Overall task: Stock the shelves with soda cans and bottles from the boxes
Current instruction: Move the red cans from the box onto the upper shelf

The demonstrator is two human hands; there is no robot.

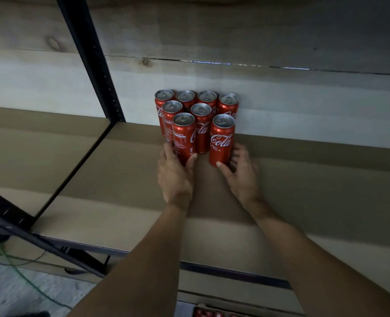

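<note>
Two hands on shelf (120, 179): left hand (174, 173) grips front-left can (183, 138); right hand (242, 172) grips front-right can (221, 140).

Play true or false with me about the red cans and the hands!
1. Eight red cans stand on the shelf. True.
2. The cans lie on their sides. False: all stand upright.
3. The left hand grips the front left can. True.
4. The right hand is far from any can. False: it holds the front right can.
5. The cans sit at the shelf's front edge. False: they stand at the back, by the wooden wall.
</note>
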